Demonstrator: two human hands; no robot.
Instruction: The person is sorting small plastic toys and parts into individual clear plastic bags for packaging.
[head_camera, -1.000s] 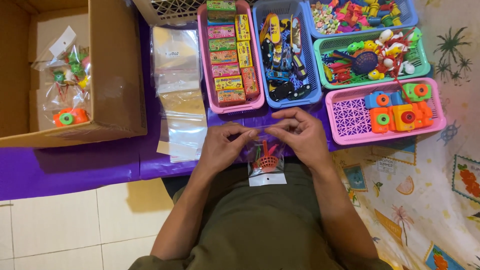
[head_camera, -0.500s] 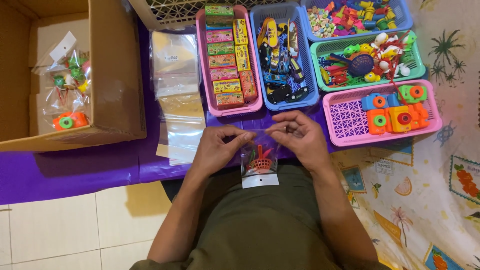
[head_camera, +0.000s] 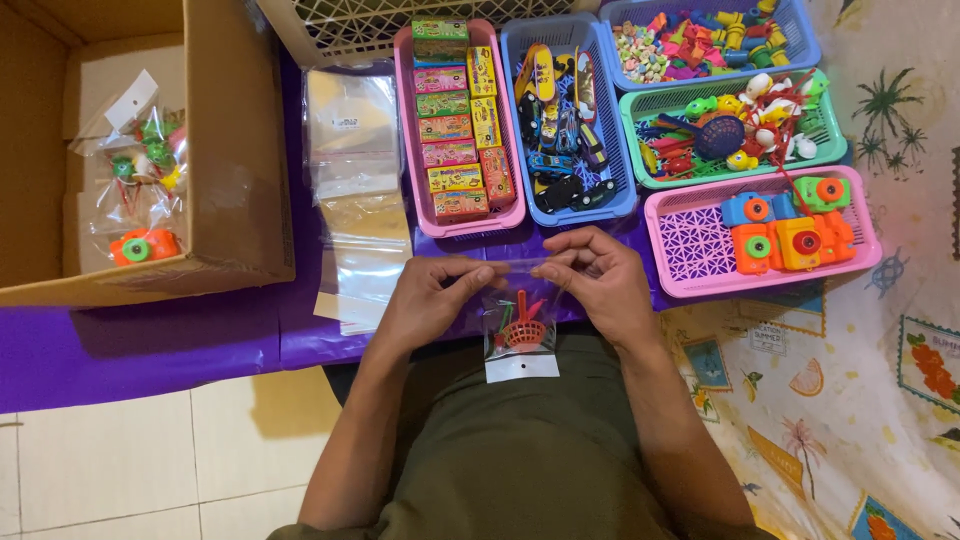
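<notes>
Compared with one second earlier, the left hand (head_camera: 432, 300) and right hand (head_camera: 598, 282) sit slightly farther apart along the top of the clear toy bag (head_camera: 519, 320), stretching its mouth wider. The bag hangs a little lower over the purple table's (head_camera: 150, 345) near edge.

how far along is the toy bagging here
Done: at least one filled bag lies in the cardboard box. In hand: the left hand and right hand pinch the top of a clear bag holding a small red basket toy. Left, by the look of it: a stack of empty bags beside the pink basket of small boxes, and baskets full of toy cars and toy cameras.
</notes>
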